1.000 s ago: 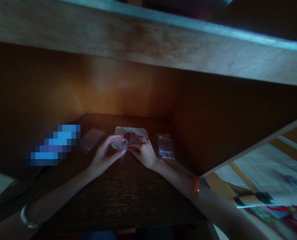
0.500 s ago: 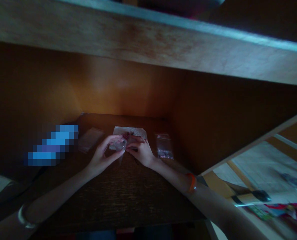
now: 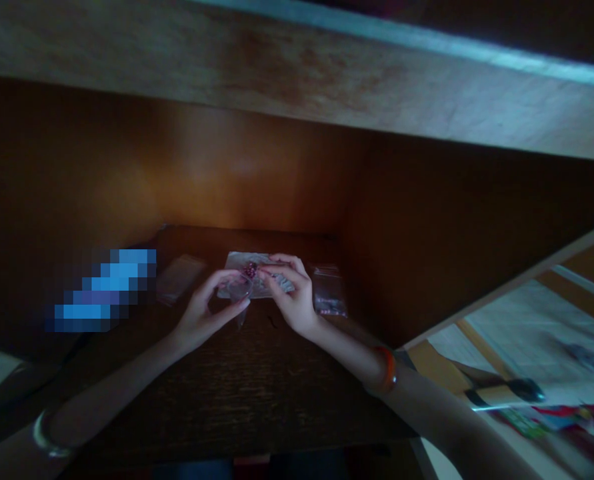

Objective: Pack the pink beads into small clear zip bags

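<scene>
Left hand point(image 3: 201, 315) is curled, thumb and fingertips pinching a small clear plastic bag point(image 3: 239, 291) just in front of the white paper point(image 3: 277, 283), with the bag's lower corner hanging below the fingers. Right hand point(image 3: 289, 297) is over the paper's right half, its fingers point(image 3: 281, 261) bent across the crumpled sheet. Can't tell if it's really gripping the paper or only pressing it down. A small cluster of dark red beads point(image 3: 250, 269) sits on the paper between the hands, right beside the bag's mouth. A light fingertip pinch suits this thin film, since it leaves the mouth free and doesn't crush the bag.

Paper looks soft and creased, lying flat on a dark wood-grain shelf point(image 3: 237, 393). Right of the paper is a second clear resealable bag point(image 3: 329, 291) with small reddish beads gathered at its bottom. Left of the paper lies a flat clear bag point(image 3: 179, 279), seemingly empty, though it's dim there. Further left of the paper, a blue object point(image 3: 101, 290) is pixelated, so its kind can't be told. A smooth silver bangle point(image 3: 47, 433) circles the left wrist, and a glossy orange bangle point(image 3: 387, 370) sits on the right forearm.
</scene>
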Demonstrator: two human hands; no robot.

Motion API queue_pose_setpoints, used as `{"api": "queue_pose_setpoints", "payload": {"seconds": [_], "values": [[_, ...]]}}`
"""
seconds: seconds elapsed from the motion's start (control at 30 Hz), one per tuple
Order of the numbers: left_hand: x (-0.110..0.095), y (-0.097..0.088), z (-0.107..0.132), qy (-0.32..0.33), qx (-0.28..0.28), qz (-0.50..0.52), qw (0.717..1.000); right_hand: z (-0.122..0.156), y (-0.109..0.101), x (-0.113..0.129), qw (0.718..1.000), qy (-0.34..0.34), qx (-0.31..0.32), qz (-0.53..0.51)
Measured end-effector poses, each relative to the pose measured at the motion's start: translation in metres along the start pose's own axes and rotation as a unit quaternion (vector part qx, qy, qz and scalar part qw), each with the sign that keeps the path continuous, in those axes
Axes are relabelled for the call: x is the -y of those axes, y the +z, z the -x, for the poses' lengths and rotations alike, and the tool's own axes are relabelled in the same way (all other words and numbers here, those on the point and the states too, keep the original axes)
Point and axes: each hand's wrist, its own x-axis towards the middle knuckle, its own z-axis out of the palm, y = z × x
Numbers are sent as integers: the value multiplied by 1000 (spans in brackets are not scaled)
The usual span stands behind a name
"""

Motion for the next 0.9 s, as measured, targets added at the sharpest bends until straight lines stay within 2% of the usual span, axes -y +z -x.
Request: {"api": "queue_pose_setpoints", "payload": {"seconds": [0.17,0.27,0.37,0.43,0.53,0.6,0.67,0.77,0.9], "values": [[-2,2,-1,6,-21,6,1000,1,-1,11,995,-48,85,36],[-2,1,-2,2,-13,0,1000,-3,-3,6,993,-32,89,67],[-2,0,-2,0,-3,4,1000,-9,-7,-7,987,15,78,139],[-2,0,-2,-1,-4,7,1000,-11,-9,-17,968,53,103,224],[-3,0,-1,-2,-8,3,1000,-9,-9,-27,914,108,182,346],[-4,0,-1,-1,-11,2,1000,-6,-7,-31,882,133,232,387],[-5,-1,-1,0,-13,1,1000,-2,-5,-32,867,142,268,395],[-6,-1,-1,0,-12,5,1000,1,-4,-32,869,129,296,375],[-6,-1,-1,1,-15,16,1000,3,-5,-32,888,50,309,336]]}}
